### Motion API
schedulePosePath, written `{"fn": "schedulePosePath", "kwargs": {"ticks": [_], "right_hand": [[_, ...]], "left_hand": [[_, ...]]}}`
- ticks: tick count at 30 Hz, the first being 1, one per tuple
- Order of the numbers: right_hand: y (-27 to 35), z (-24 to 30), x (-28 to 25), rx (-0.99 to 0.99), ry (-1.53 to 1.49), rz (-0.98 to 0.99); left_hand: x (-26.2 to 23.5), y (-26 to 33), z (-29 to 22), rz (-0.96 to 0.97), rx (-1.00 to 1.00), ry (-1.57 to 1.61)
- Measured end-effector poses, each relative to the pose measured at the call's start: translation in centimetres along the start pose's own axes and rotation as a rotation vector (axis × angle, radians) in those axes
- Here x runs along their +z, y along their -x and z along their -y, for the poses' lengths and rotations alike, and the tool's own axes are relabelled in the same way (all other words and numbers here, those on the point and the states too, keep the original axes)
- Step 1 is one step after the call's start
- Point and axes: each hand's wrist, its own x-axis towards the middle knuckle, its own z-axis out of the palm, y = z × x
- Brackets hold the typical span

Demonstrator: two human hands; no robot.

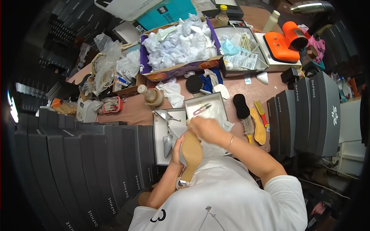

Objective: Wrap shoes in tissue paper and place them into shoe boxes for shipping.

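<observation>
My left hand (178,151) grips a high-heeled shoe (190,158) with its tan sole turned up and its heel pointing toward my chest. My right hand (205,128) is closed at the shoe's toe, pressing into white tissue paper (216,148) that lies under it. Just beyond them sits an open white shoe box (160,134) holding a second silver pointed shoe (168,143). The box's lid (216,106) lies beside it with a small pair of pink-handled scissors (202,109) inside.
Stacks of dark grey shoe boxes stand at left (96,161) and right (308,111). A purple-edged carton of crumpled paper (179,44), an orange device (287,42), a brown bottle (152,96), a black brush (243,109) and tan insole (258,127) crowd the brown table.
</observation>
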Motion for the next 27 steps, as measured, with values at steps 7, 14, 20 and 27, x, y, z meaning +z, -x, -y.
{"fn": "schedulePosePath", "kwargs": {"ticks": [7, 14, 20, 27], "right_hand": [[-0.1, -2.0, -7.6, 0.289, -0.33, -0.168], [2.9, -1.1, -3.1, 0.398, -0.621, 0.105], [4.6, 0.3, -2.8, 0.826, -1.542, 0.128], [3.5, -0.5, 4.1, 1.019, -2.024, -0.247]], "left_hand": [[-3.7, -6.0, -7.0, -0.313, 0.643, -0.923], [-16.8, -10.3, -6.2, -0.614, 0.236, -1.584], [-7.9, -4.4, -9.1, -0.263, 0.518, -0.689], [5.2, 0.7, -2.4, -0.107, 1.025, -0.225]]}}
